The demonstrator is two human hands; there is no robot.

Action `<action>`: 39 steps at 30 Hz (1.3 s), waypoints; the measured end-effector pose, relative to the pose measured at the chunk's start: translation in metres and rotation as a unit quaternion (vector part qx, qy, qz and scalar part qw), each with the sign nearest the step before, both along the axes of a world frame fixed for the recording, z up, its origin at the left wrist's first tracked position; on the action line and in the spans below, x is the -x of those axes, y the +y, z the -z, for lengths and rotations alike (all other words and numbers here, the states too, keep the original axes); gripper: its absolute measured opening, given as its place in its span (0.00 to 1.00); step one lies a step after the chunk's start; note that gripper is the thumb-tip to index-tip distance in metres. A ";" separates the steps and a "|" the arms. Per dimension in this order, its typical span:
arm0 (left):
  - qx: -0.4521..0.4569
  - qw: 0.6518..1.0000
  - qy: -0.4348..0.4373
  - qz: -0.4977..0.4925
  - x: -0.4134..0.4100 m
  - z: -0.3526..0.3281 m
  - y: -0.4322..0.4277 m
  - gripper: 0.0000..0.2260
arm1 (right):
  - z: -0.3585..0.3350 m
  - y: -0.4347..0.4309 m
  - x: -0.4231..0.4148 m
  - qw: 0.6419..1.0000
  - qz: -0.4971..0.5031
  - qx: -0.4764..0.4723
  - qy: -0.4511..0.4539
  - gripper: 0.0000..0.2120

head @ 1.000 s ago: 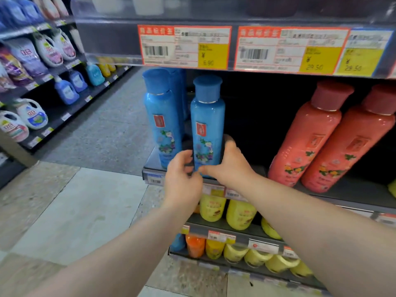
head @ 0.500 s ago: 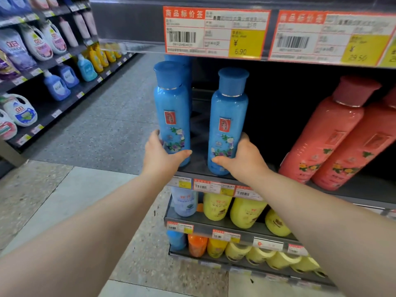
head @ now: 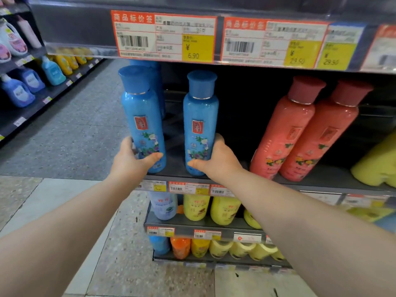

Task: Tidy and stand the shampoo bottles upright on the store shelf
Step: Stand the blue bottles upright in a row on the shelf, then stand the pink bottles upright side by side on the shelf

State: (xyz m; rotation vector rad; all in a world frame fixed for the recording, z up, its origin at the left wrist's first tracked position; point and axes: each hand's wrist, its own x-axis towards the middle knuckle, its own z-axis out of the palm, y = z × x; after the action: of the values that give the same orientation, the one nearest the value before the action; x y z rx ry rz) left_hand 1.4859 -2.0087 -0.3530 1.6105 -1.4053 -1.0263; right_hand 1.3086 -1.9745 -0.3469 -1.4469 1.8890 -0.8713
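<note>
Left hand wraps the left blue bottle, right hand the right blue bottle, both low near the shelf, wise since tall smooth plastic probably slips and tips.

Two upright blue floral shampoo bottles slightly apart at the shelf front edge

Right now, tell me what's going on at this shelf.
A person is tidying shampoo on a store shelf. The left hand grips the left blue bottle low on its body, and the right hand grips the right blue bottle likewise. Both stand upright near the front edge, apart from each other. Two red bottles to the right look tilted.
</note>
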 end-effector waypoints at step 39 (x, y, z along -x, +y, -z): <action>0.035 0.990 -0.073 0.118 0.206 -0.012 0.049 0.26 | -0.009 0.065 0.196 0.997 0.073 0.003 0.019 0.28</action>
State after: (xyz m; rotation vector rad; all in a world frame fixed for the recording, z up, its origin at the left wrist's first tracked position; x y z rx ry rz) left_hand 1.2804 -1.9595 -0.3410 1.5197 -1.7448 -0.9934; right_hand 1.1129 -1.9100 -0.3383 -1.3513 2.0426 -0.9225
